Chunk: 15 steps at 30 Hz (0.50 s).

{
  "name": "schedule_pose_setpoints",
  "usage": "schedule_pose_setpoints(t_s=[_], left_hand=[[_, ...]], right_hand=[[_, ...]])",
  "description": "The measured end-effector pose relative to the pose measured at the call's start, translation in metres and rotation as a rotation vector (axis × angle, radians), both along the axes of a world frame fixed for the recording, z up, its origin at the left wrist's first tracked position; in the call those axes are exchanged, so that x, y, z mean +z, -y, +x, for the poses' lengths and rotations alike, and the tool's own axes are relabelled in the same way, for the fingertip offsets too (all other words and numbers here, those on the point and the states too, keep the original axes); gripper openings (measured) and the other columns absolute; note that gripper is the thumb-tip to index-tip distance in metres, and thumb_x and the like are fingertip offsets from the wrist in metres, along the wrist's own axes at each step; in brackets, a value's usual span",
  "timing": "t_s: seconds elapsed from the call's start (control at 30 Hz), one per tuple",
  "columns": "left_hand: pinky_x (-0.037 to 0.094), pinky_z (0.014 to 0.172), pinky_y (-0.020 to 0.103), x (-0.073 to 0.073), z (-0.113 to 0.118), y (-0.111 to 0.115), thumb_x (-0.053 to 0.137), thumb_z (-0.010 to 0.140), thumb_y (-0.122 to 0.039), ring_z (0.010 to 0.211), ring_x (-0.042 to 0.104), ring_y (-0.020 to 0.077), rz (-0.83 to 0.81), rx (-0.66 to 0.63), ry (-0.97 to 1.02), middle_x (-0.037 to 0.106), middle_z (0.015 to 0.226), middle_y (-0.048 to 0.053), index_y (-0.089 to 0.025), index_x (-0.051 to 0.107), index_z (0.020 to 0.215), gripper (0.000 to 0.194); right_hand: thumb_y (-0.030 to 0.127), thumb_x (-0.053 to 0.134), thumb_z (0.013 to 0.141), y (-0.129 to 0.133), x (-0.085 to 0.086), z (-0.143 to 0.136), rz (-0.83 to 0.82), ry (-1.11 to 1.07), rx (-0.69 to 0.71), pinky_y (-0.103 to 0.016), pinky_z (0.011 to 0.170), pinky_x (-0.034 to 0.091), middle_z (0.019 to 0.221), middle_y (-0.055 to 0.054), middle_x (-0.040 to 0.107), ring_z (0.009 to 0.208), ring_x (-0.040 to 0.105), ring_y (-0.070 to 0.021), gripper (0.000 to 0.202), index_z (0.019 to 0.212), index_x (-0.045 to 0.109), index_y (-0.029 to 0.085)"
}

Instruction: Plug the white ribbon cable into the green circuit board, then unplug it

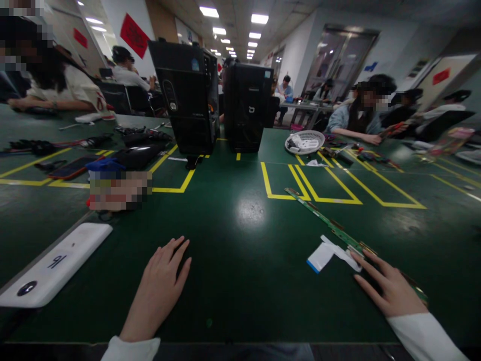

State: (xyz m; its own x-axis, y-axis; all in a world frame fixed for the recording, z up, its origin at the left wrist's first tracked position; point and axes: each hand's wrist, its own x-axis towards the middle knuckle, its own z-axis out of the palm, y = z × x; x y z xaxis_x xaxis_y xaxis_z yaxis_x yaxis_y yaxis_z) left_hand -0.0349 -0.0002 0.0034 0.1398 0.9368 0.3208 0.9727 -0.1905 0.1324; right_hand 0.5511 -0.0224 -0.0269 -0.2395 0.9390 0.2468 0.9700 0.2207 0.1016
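Note:
My left hand (161, 286) rests over the green tabletop (240, 281) with its fingers stretched out and nothing in them. On the right lies a long, thin green circuit board (326, 219), slanting from the yellow tape marks towards the near right. My right hand (394, 291) lies over its nearer half, fingers extended and apart, fingertips at the board's edge. Part of the board is hidden under that hand. A white flat ribbon cable (322, 256) with a blue end sticks out to the left of the board, close to my right fingertips.
Two black computer towers (184, 105) stand at the back middle. A white basket (319, 145) and loose parts sit back right. On the left are a white box-shaped device (63, 260), a blue cloth-like item (107, 164) and cables (37, 146). People sit at surrounding tables.

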Motion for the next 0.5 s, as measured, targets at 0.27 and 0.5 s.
schedule_pose_setpoints(t_s=[0.27, 0.5], left_hand=[[0.039, 0.109, 0.054, 0.0, -0.001, 0.001, 0.035, 0.096, -0.047, 0.131, 0.05, 0.032, 0.015, -0.006, 0.015, 0.055, 0.141, 0.014, -0.016, 0.053, 0.136, 0.054], [0.038, 0.109, 0.054, -0.002, -0.001, 0.0, 0.036, 0.096, -0.046, 0.131, 0.049, 0.0327, 0.018, -0.015, -0.001, 0.053, 0.142, 0.014, -0.014, 0.052, 0.136, 0.054]], right_hand=[[0.062, 0.033, 0.092, 0.004, -0.004, -0.027, 0.004, 0.038, -0.286, -0.055, 0.087, 0.052, 0.137, -0.016, 0.048, 0.121, 0.052, -0.0371, 0.066, 0.148, 0.04, 0.028], [0.071, 0.023, 0.089, 0.0, 0.01, -0.07, 0.006, 0.0, -0.516, -0.062, 0.085, 0.049, 0.135, -0.018, 0.05, 0.117, 0.054, -0.0411, 0.075, 0.143, 0.047, 0.025]])
